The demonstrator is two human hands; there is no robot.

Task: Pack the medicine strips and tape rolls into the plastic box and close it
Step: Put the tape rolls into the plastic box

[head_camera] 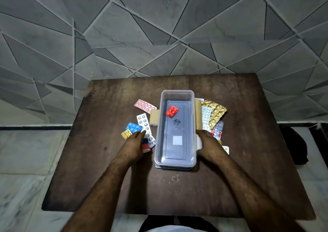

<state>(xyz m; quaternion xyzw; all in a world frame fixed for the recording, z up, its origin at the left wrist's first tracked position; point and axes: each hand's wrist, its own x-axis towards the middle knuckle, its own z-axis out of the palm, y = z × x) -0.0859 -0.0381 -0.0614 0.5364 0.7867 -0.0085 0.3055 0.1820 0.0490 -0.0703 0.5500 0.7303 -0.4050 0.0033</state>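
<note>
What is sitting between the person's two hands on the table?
In the head view, the clear plastic box lies between the left hand and right hand. It is open, with one red strip inside.

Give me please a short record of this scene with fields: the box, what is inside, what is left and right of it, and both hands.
box: clear plastic box, open, on wooden table
inside: one red medicine strip
left of box: pink strip, blue strip, gold strip, long silver strip
right of box: crumpled gold foil strip, white strip
left hand: on strips
right hand: on a white roll
</note>
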